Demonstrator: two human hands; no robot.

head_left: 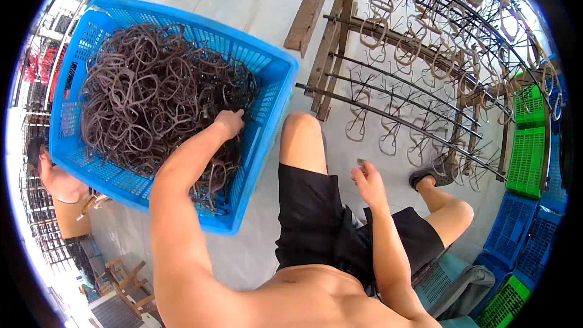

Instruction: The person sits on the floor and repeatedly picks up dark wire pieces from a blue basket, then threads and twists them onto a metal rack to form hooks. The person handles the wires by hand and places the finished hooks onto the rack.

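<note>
A large blue plastic basket [258, 140] holds a big tangled heap of brown-grey looped pieces [143, 79] that look like eyeglass frames without lenses. My left hand [229, 123] reaches into the basket's right side, at the edge of the heap. Its fingers are curled and partly hidden, and whether a piece is in them does not show. Over the floor beside my knees, my right hand [367, 182] is closed in a pinch. A small dark grey piece [361, 162], too small to name, sticks up between its thumb and forefinger.
A rack [401, 127] of wooden bars and dark rods carries many hanging looped frames at the right. Beyond it stand stacked green crates [526, 146] and blue crates [511, 225]. Another person [64, 185] is at the left, near a wooden stool [127, 282].
</note>
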